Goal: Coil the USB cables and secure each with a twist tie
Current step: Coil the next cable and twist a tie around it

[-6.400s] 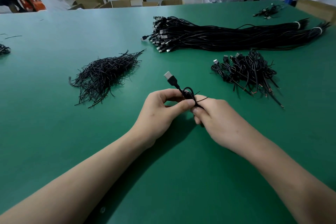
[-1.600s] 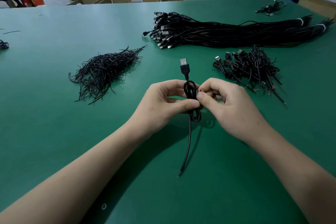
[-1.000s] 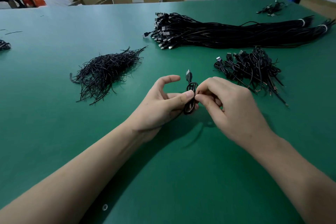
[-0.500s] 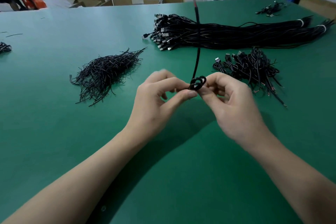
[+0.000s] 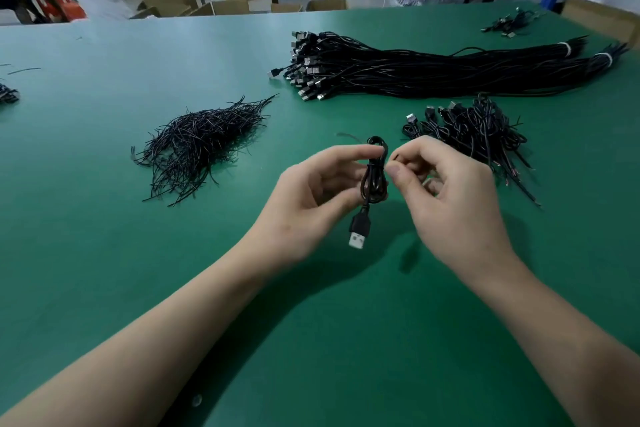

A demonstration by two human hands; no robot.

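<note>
coiled usb cable (image 5: 373,184) up in my left hand (image 5: 311,199), plug (image 5: 358,234) dangling
fingers pinch it mid-loop; my right hand (image 5: 457,198) curls just beside it, can't tell if it's gripping.

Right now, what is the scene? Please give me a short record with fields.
left hand: holds coiled cable
right hand: fingers curled beside the coil; grip unclear
USB plug: hangs below the coil
twist ties: loose pile, left
straight cables: bundle, far side
finished coils: pile, right
</note>
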